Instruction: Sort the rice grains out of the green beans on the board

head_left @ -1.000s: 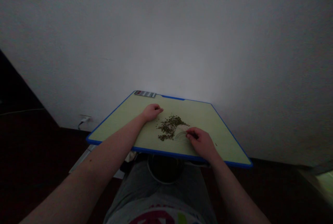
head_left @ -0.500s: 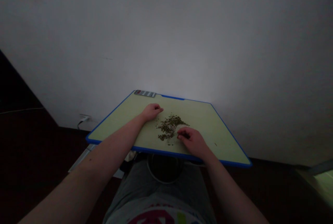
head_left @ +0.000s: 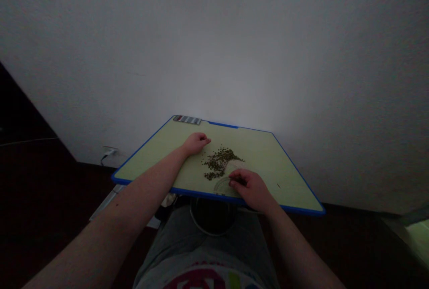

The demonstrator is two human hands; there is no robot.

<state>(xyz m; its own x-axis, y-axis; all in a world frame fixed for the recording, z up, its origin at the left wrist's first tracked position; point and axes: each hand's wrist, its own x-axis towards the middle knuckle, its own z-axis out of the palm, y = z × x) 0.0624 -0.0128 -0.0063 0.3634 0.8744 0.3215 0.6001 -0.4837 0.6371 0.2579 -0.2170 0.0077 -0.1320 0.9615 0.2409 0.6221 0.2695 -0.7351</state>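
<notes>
Far left of the left fingers, low on the white wall, a plug (head_left: 109, 152) sat in an outlet with a dark cord hanging from it. Next came the pale green board (head_left: 150, 150) with its blue edge, spread beneath both sets of fingers. A striped grey card-like item (head_left: 187, 120) lay on it, beyond the left fingers, near the far-left corner.

The left hand (head_left: 197, 143) rested on the board, its fingers curled closed, thumb tip close to the forefinger; the inside of the curl was shadowed — contents could not be told.

Nearer the body than the left fingers and off to their right, dark greenish grains (head_left: 217, 163) lay scattered in a loose, uneven patch. Below the board edge, on the body side of both sets of fingers, a round dark-interiored vessel (head_left: 214, 234) sat at the lap.

A clear curved piece (head_left: 221, 184) with fine arc markings extended left from the right fingers, between the grains and the near blue edge. A pale heap (head_left: 235, 164) lay just beyond the same fingers, bordering the grains; its makeup was too small to tell.

The right hand (head_left: 250, 186) had thumb and fingertips pinched together on the clear piece. To the right of those fingers — well apart — lay one thin dark fleck (head_left: 278, 186).
</notes>
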